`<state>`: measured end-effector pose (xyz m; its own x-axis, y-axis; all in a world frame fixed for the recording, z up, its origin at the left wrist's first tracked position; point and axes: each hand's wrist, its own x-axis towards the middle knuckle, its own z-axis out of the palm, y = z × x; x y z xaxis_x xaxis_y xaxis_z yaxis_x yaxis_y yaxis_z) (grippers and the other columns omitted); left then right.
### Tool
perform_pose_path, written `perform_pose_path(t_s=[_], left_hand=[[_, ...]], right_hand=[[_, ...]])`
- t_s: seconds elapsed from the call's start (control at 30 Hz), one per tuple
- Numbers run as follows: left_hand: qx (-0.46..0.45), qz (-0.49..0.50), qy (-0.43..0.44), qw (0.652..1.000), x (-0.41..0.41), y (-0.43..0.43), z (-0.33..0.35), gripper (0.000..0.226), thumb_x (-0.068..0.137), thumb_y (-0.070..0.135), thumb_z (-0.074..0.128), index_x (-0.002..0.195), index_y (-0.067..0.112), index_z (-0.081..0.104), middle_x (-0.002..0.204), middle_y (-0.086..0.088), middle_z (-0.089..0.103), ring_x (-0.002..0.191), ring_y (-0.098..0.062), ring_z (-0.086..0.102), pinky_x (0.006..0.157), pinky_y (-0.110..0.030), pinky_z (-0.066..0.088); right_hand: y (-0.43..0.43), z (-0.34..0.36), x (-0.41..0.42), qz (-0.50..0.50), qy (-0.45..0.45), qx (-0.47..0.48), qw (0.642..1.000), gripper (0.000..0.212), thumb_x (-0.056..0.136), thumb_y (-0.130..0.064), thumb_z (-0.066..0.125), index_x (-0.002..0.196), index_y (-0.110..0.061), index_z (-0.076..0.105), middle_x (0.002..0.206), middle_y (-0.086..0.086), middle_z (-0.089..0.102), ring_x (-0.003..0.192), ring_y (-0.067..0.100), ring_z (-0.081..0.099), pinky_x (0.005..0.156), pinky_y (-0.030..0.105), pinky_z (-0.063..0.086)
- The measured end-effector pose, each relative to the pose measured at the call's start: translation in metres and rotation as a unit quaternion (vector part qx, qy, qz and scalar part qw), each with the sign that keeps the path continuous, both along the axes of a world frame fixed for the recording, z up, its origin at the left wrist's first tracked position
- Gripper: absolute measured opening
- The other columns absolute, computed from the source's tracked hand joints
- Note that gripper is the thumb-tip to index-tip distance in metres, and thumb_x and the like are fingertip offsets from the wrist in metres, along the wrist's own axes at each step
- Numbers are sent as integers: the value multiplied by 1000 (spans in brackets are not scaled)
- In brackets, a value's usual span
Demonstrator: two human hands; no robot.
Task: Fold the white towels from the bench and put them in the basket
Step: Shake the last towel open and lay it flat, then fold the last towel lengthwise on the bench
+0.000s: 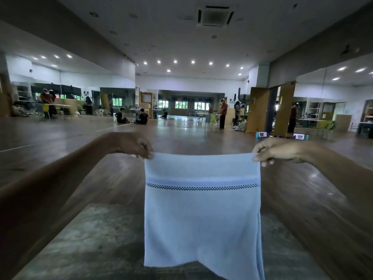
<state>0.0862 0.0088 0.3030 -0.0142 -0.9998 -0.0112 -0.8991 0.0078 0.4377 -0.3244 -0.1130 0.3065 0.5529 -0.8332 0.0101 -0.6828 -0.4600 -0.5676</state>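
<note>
A white towel (201,215) with a dark checked stripe hangs in front of me, stretched flat between both hands. My left hand (135,145) pinches its top left corner. My right hand (276,150) pinches its top right corner. The towel's lower edge hangs over a grey stone-like bench (96,239) below. It looks doubled over, with a second layer showing at the lower right. No basket is in view.
A wide wooden floor (191,138) stretches ahead. Far off, several people stand or sit by tables and chairs (210,118). An open wooden door (258,110) stands at the right, with small items on the floor near it.
</note>
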Motion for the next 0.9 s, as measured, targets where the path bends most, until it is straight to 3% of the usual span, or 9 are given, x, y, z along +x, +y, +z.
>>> perform_pose_path(t_s=[0.1,0.2,0.3,0.37,0.5,0.6,0.73,0.83,0.9], left_hand=[[-185,47,-153,970,-8,-29,-39,10,93,26,56,95,18,62,96,-3,66,79,-14,54,70,-28,42],[-336,81,-207,915,-7,-36,-62,16,95,29,48,99,19,60,93,-1,65,85,-20,58,90,-36,37],[-400,67,-231,885,1,-31,-84,17,93,28,52,101,17,62,103,-2,68,99,-26,60,92,-38,33],[-389,47,-224,892,4,-20,-112,20,91,31,50,100,18,63,101,-3,68,99,-26,60,91,-37,34],[-294,-7,-186,938,2,19,-191,41,78,45,35,91,22,66,92,0,70,92,-23,65,82,-31,34],[-144,-34,-120,982,-1,49,-260,39,74,48,42,89,23,69,90,1,72,89,-22,67,79,-28,40],[3,-29,-44,999,1,66,-324,51,75,59,50,94,16,69,94,-1,70,84,-18,61,74,-27,41],[8,22,20,1000,3,55,-345,28,85,34,61,95,9,70,90,-2,68,83,-16,59,66,-24,39],[-15,50,66,996,7,37,-353,33,81,39,56,94,12,68,85,2,66,81,-15,60,64,-22,36]], right_hand=[[-24,-31,25,-66,-44,-86,993,8,87,-13,64,79,-14,63,83,8,68,78,24,62,63,27,48],[-29,-51,34,-101,-114,-173,973,9,87,-9,64,78,-12,62,85,11,69,82,24,63,75,32,49],[-21,-82,33,-119,-157,-204,959,4,83,-6,67,81,-8,65,77,5,66,69,16,58,59,11,42],[-16,-118,30,-119,-147,-191,963,8,80,-4,70,77,-10,66,70,2,65,61,11,54,53,10,38],[8,-199,13,-88,-77,-102,988,26,76,-6,73,63,-27,64,64,-5,66,60,10,56,59,27,41],[44,-253,5,-36,-37,-20,998,30,78,0,71,68,-28,63,65,-11,67,59,0,58,56,13,39],[65,-306,-1,2,12,61,998,8,80,-5,72,78,-11,68,74,-2,69,63,-3,60,62,13,42],[50,-325,5,-6,-7,72,997,3,83,-10,70,83,-7,68,81,2,69,72,7,62,70,27,44],[32,-331,16,-21,-24,64,997,4,85,-10,67,82,-9,67,80,3,67,72,10,60,70,29,43]])
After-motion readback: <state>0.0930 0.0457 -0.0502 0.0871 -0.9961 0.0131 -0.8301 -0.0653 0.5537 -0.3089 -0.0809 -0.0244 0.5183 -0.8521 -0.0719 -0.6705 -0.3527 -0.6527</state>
